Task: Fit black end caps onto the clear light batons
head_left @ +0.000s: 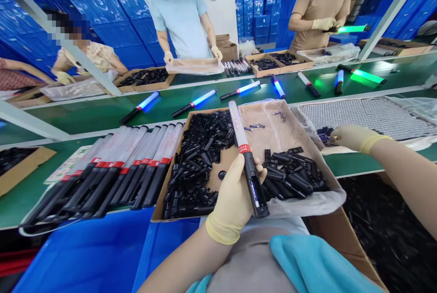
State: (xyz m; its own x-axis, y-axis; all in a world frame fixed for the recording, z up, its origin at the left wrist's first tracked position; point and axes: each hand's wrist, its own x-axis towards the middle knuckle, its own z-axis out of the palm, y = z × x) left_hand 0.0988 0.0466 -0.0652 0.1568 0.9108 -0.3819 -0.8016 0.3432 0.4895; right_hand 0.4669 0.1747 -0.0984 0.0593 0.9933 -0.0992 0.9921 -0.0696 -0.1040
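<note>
While left hand [235,197] is wrapping gloved fingers around black handle of unlit light baton [245,156], baton is tilting up over cardboard tray [273,133] of small black plastic parts [198,161]. Right hand [351,138] is reaching right, fingertips pinching together at dark parts [324,134] beside tray edge; what is pinched, cannot tell. Row of unlit batons [129,170] is lying left of tray. Lit blue batons [194,103] are lying on green belt [102,113] beyond. Other people are working opposite.
</note>
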